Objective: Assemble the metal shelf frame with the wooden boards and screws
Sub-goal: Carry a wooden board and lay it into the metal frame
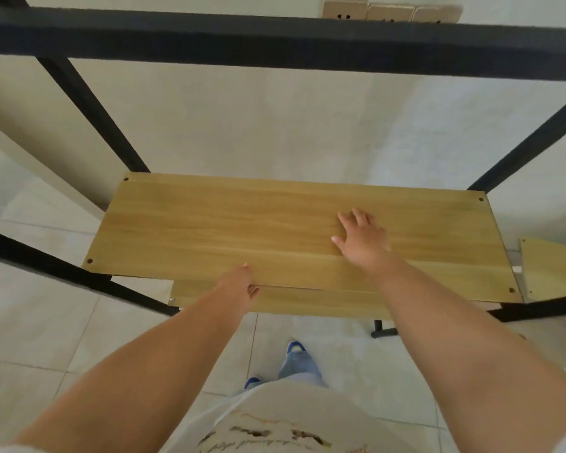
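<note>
So the wooden board (275, 223) is lying flat inside the black metal frame (275, 44), long axis running left to right, straight ahead of both hands. Left hand (239, 286) is curled over the near edge, fingers tucked under it, gripping. Right hand (361, 238) is flat on top, fingers spread, pressing down further in and right of centre. Left one's nearer to me, right one reaches deeper.

There's a lower board (275, 304) peeking out just beneath the near edge. The screw holes (90, 261) at the four corners look empty, so my guess is it's still being lined up over the rails.

Room-wise: the posts hem the far corners in, the near side is open toward me. A spare board (549, 269) leans off to the right, well clear of the hands
</note>
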